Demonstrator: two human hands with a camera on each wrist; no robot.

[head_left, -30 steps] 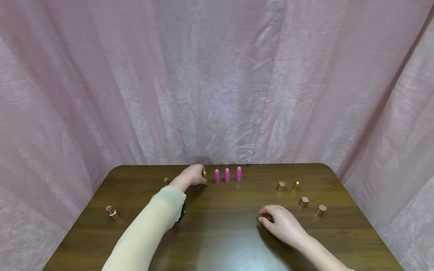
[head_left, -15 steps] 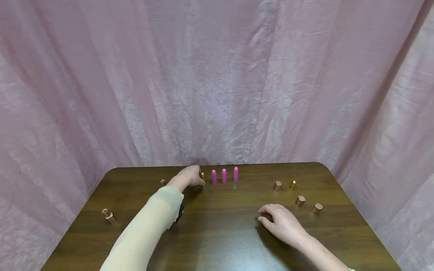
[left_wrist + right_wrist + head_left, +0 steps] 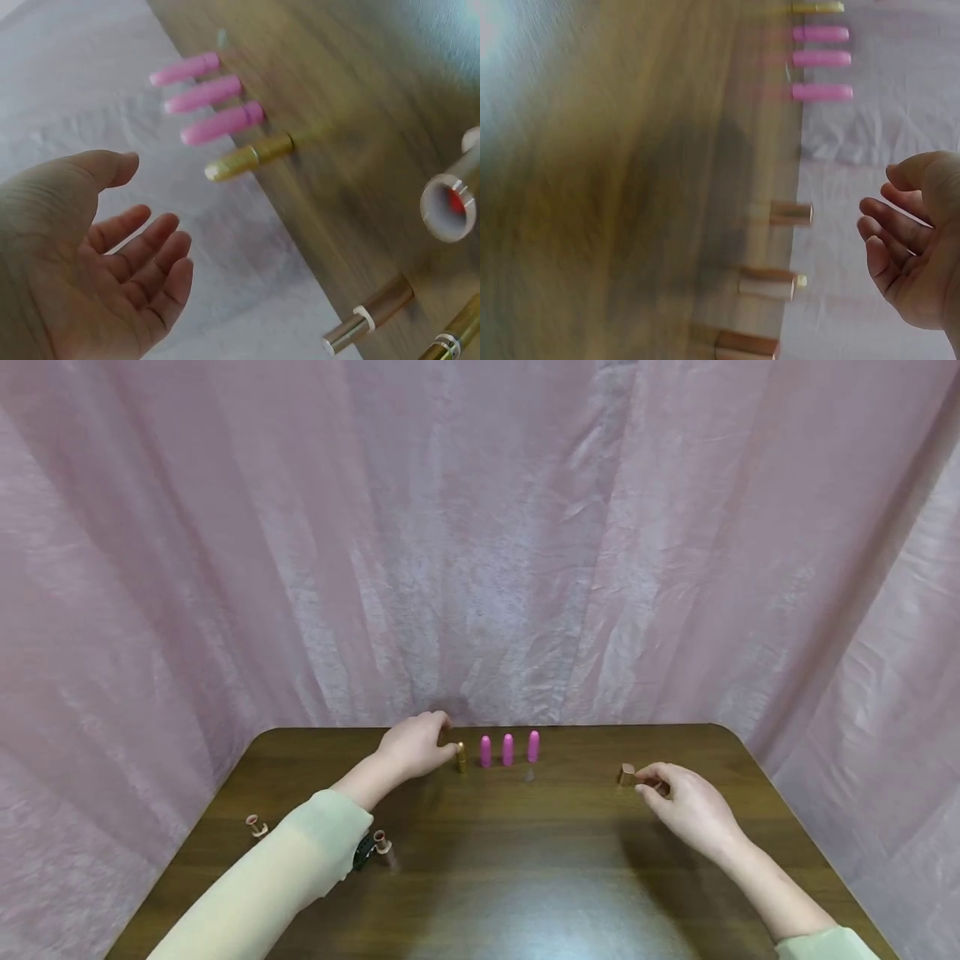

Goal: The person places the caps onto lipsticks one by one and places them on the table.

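Observation:
My left hand (image 3: 416, 745) is just left of an upright gold lipstick tube (image 3: 461, 758), fingers loosely bent. The left wrist view shows nothing in its palm and a gap between the thumb and the gold tube (image 3: 251, 157). Beside that tube stands a row of three pink bullet-shaped lipstick tubes (image 3: 507, 750). My right hand (image 3: 693, 806) is over the right side of the table, fingertips right at a rose-gold lipstick cap (image 3: 626, 775). In the right wrist view its fingers are relaxed and hold nothing, with the cap (image 3: 791, 214) apart from them.
Uncapped rose-gold lipstick bases (image 3: 257, 827) (image 3: 384, 843) stand at the left, near my sleeve; the left wrist view adds another base (image 3: 367, 315) and a gold tube (image 3: 450, 341). More rose-gold caps (image 3: 769, 286) stand at the right. A pink curtain (image 3: 480, 543) hangs behind the table.
My left hand has let go of the gold lipstick tube and drawn slightly left, leaving it standing. My right hand has moved forward and right, to the rose-gold caps.

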